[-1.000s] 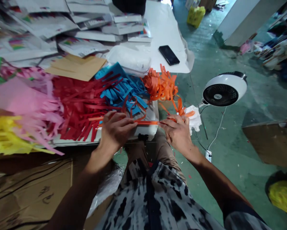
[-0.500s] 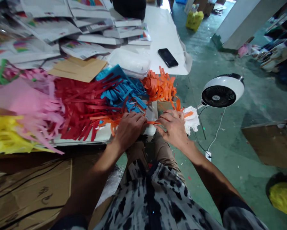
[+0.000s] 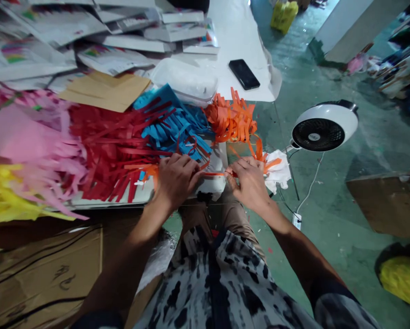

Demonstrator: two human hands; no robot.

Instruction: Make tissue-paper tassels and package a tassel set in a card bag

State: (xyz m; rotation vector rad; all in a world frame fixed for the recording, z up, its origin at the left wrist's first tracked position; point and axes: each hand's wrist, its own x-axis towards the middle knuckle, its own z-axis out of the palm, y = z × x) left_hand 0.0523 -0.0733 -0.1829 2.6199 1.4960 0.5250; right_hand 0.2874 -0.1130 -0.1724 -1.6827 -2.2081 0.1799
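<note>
Left hand: I see my left hand (image 3: 176, 178) at the near edge of the table (image 3: 239, 41), knuckles up, fingers pinched shut on one end of an orange paper strip (image 3: 214, 173).
Right hand: my right hand (image 3: 251, 180) sits just beside it, fingers closed on the strip's other end (only a short stretch of orange shows between the two hands).
Strip: it runs roughly level between the hands, right at the table's front edge, above my lap.
Orange heap: a loose pile of orange strips (image 3: 230, 119) lies just beyond the right hand, some curling off the table corner.
Other paper: blue strips (image 3: 170, 125) behind the left hand, then red strips (image 3: 112, 146), pink strips (image 3: 26, 137) and yellow strips (image 3: 2, 196) further left.
Table top: a clear plastic box (image 3: 186, 82) behind the blue heap; a black phone (image 3: 244, 74) near the right edge.
Floor: a white fan (image 3: 323, 128) stands to the right, well apart from the hands.
</note>
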